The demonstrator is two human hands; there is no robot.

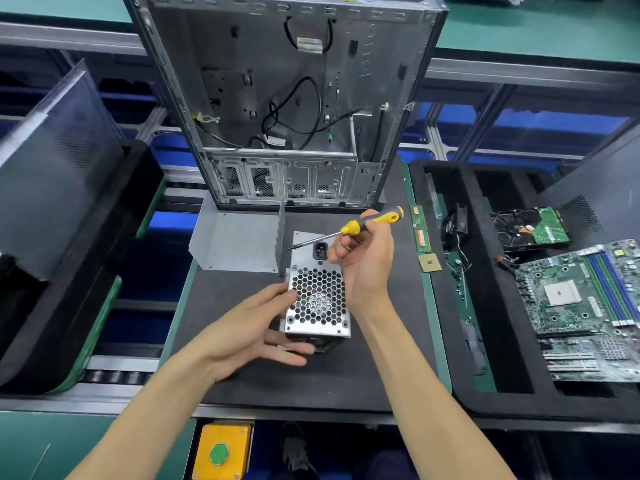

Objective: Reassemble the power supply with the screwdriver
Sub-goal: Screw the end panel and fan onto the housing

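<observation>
We're at a workbench on an assembly line, over a dark mat (363,368) with green edging, and an open, gutted case (287,98) stands at its far end with loose black cables inside. In front of us sits the supply (317,294) on the mat, fan grille up and the socket toward the case. Our left hand (254,329) steadies it, fingers relaxed and mostly straight against its left side, thumb tip at the grille's edge. Our right hand (363,261) rests along the right side and pinches the screwdriver (358,226) by its yellow and black handle, the shaft lying level with its tip just above the socket end, not seated in any screw.

How far along? We see screws in the grille's corners, so the fan looks fastened. But a bent grey cover (239,242) lies apart on the mat, just left of the supply. If it belongs to the supply, we judge closing up remains; we can't tell for sure. No loose screws show near the supply.

Off to the right, a black tray (446,337) holds a motherboard (585,306) and a hard drive (530,230).
</observation>
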